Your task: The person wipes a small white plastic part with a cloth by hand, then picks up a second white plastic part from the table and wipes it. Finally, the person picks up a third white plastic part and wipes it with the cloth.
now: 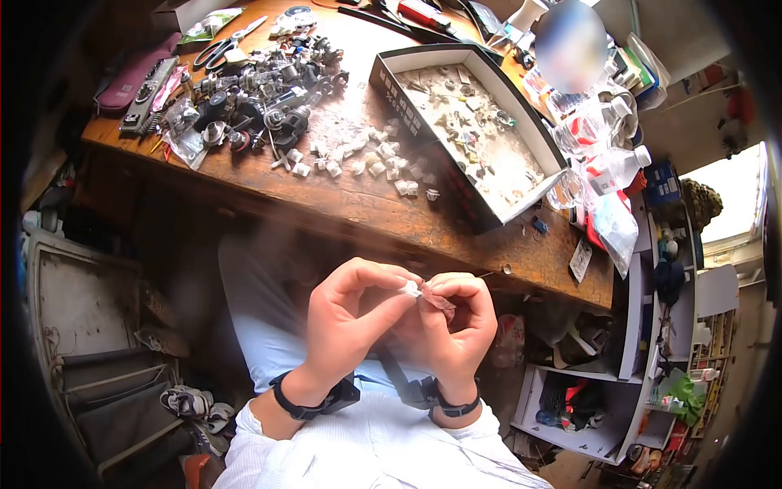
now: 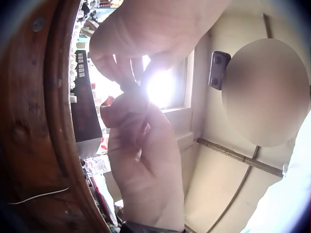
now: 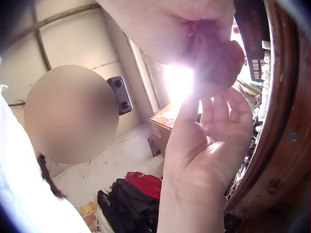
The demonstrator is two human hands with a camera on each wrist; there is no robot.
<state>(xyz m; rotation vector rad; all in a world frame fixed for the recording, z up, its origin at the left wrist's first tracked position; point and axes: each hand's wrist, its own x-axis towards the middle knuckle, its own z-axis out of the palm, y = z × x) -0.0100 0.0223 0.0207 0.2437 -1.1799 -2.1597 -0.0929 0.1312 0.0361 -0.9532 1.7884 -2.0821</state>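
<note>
In the head view both hands meet above the lap, in front of the table edge. My left hand (image 1: 346, 314) pinches a small white piece (image 1: 411, 288) between thumb and fingertips. My right hand (image 1: 463, 322) holds a crumpled, thin reddish scrap (image 1: 440, 302) against that piece, with its fingers curled. The fingertips of the two hands almost touch. In the left wrist view the left hand (image 2: 150, 34) comes in from above and the right hand (image 2: 146, 155) from below. Glare and the fingers hide the held pieces in both wrist views.
Many small white plastic pieces (image 1: 375, 155) lie on the wooden table (image 1: 326, 200). Behind them is a heap of dark and clear parts (image 1: 277, 98). A black-sided box (image 1: 415, 122) holds small debris. Scissors (image 1: 228, 45) and plastic bottles (image 1: 619, 167) stand around it.
</note>
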